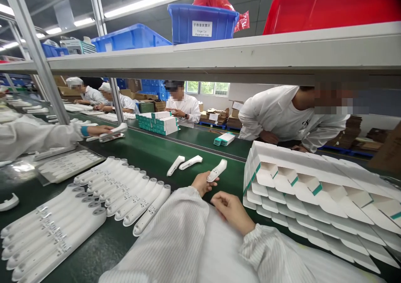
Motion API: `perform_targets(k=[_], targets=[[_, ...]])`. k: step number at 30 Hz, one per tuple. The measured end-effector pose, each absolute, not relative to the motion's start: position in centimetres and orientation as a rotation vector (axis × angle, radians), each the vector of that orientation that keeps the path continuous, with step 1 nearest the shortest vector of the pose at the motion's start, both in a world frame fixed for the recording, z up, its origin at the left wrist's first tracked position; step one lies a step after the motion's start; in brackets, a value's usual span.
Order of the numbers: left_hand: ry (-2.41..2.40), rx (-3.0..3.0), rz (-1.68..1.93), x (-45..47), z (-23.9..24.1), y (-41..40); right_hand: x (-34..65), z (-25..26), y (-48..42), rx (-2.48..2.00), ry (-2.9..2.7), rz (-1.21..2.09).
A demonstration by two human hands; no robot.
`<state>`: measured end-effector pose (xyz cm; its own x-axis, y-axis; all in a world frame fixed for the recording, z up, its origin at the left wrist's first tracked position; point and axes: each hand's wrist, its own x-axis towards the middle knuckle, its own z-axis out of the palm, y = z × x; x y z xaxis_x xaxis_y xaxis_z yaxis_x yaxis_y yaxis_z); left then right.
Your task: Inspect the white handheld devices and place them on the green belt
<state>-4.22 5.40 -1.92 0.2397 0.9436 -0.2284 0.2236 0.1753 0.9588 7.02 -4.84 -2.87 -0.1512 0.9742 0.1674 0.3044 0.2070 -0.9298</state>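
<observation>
Green worktop (200, 147) offers passage ahead, white devices (144, 203) crowding left, stacked cartons (300, 199) walling right.

smooth plastic device (217, 171), cloth sleeve (175, 228), paper boxes (336, 203)

left: device rows (78, 233) | right: stacked cartons (310, 205) | between: two loose devices (191, 162) | on shelf (200, 61): bins (182, 24)

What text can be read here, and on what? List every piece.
"手指套放置区": label on blue bin.
"Finger Cot Placement Area": same label.
Too small or blurred to read:
logo on a shirt
sheets on cardboard
any print on cartons or shelf box
</observation>
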Motion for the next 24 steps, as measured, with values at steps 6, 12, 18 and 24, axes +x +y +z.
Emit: perform_targets(k=[6,12,18,24], targets=[[0.644,0.888,0.776,-2.5,-1.7,2.9,10.4,-3.8,-3.1,-1.254,-1.244,0.622],[0.469,0.919,0.741,-1.6,-1.6,1.8,11.8,-3.8,-2.4,-1.184,-0.933,0.702],[0.371,0.953,0.638,-1.1,-1.4,0.8,11.7,-2.2,-3.3,-0.919,-0.748,1.067],[0.297,1.007,0.598,-1.1,-1.2,0.4,12.5,-2.0,-3.7,-0.745,-0.720,1.310]])
